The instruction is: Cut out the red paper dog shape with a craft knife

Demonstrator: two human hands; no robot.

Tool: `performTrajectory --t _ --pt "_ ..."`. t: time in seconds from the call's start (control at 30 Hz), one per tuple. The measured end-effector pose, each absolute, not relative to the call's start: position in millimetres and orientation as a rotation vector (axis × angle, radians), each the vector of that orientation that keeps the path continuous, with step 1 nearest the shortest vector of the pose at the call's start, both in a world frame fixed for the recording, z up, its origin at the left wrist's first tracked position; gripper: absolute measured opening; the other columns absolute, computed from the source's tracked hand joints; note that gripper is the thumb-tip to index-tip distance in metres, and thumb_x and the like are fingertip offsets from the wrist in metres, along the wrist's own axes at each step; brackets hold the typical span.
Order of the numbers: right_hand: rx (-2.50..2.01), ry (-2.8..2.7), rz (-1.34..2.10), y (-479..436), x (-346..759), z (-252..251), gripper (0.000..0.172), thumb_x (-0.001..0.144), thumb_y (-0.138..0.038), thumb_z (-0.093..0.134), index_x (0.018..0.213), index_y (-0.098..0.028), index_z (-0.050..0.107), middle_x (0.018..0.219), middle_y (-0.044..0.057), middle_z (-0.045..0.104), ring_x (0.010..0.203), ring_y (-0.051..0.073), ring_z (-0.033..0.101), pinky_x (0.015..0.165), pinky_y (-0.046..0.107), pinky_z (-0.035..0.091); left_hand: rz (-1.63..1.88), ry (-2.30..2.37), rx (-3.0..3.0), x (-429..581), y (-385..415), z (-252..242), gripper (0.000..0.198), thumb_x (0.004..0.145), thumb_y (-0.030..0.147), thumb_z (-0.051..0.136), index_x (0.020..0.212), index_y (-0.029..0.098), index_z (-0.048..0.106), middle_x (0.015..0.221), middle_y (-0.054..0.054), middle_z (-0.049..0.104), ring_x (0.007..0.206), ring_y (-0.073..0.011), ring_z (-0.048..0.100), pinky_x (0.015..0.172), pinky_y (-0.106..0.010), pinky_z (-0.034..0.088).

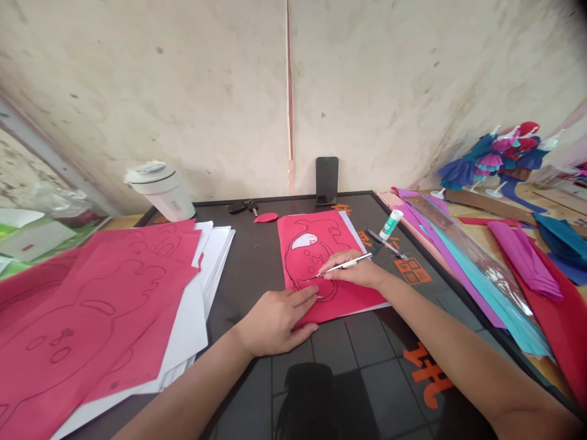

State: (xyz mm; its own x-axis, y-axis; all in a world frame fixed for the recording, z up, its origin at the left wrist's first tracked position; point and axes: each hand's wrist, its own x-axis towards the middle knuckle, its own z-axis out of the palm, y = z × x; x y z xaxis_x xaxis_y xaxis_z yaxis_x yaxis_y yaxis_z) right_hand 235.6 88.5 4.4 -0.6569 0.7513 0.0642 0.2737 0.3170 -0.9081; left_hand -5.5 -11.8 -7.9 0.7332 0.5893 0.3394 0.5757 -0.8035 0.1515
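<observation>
A sheet of red paper [302,269] with black line drawing lies on the dark table, white paper showing under its right edge. An oval hole [304,241] in the drawing shows white beneath. My right hand [351,269] grips a slim silver craft knife [351,263], its tip down on a drawn line in the lower part of the sheet. My left hand [279,318] rests flat on the sheet's lower left, fingers stretched out close to the tip. A loose red oval piece [266,217] lies beyond the sheet.
To the left is a stack of red drawn sheets [132,293] and white paper. Behind stand a white cup [160,189] and an upright phone [327,180], with keys [243,207] between. At right are a glue stick [391,224], a pen [385,242] and coloured paper [468,269].
</observation>
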Motion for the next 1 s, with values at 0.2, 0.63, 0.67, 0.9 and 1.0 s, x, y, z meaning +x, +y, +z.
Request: performTrajectory --t 0.2,0.63,0.67,0.9,1.0 --pt "-0.912 -2.112 1.294 89.6 236.2 5.9 0.02 0.076 -0.036 0.076 0.091 -0.022 0.08 0.093 0.005 0.078 0.089 0.021 0.071 0.087 0.035 0.054 0.601 0.998 2.892 -4.2 -12.4 -7.8 0.042 0.097 0.039 0.048 0.13 0.016 0.06 0.133 -0.014 0.062 0.093 -0.026 0.071 0.073 -0.038 0.06" --pt "-0.855 -2.133 1.268 89.4 237.7 3.7 0.017 0.078 -0.031 0.075 0.091 -0.021 0.08 0.089 0.004 0.078 0.085 0.018 0.071 0.081 0.03 0.055 0.675 0.977 2.875 -1.7 -11.0 0.7 0.038 0.093 0.036 0.055 0.123 0.015 0.066 0.127 -0.012 0.067 0.122 -0.0339 0.058 0.111 -0.058 0.037" --pt "-0.854 -2.131 1.268 89.4 237.6 3.6 0.017 0.078 -0.031 0.075 0.091 -0.021 0.08 0.089 0.004 0.078 0.084 0.019 0.071 0.08 0.03 0.055 0.667 0.973 2.858 -2.0 -10.7 -0.4 0.039 0.093 0.036 0.055 0.124 0.015 0.065 0.128 -0.012 0.066 0.122 -0.0333 0.058 0.11 -0.056 0.04" --pt "-0.839 -2.085 1.284 90.4 237.7 1.8 0.016 0.076 -0.03 0.076 0.089 -0.02 0.08 0.088 0.005 0.078 0.084 0.019 0.071 0.08 0.03 0.055 0.691 0.983 2.821 -2.0 -9.7 -3.1 0.04 0.092 0.036 0.058 0.126 0.016 0.064 0.128 -0.011 0.067 0.121 -0.0323 0.061 0.106 -0.052 0.047" --pt "-0.844 -2.11 1.259 91.4 238.8 1.3 0.017 0.077 -0.03 0.076 0.09 -0.019 0.08 0.087 0.006 0.077 0.082 0.019 0.071 0.078 0.03 0.054 0.699 0.985 2.821 -1.9 -9.5 -3.4 0.039 0.092 0.036 0.058 0.124 0.015 0.064 0.128 -0.011 0.067 0.12 -0.0322 0.061 0.105 -0.051 0.047"
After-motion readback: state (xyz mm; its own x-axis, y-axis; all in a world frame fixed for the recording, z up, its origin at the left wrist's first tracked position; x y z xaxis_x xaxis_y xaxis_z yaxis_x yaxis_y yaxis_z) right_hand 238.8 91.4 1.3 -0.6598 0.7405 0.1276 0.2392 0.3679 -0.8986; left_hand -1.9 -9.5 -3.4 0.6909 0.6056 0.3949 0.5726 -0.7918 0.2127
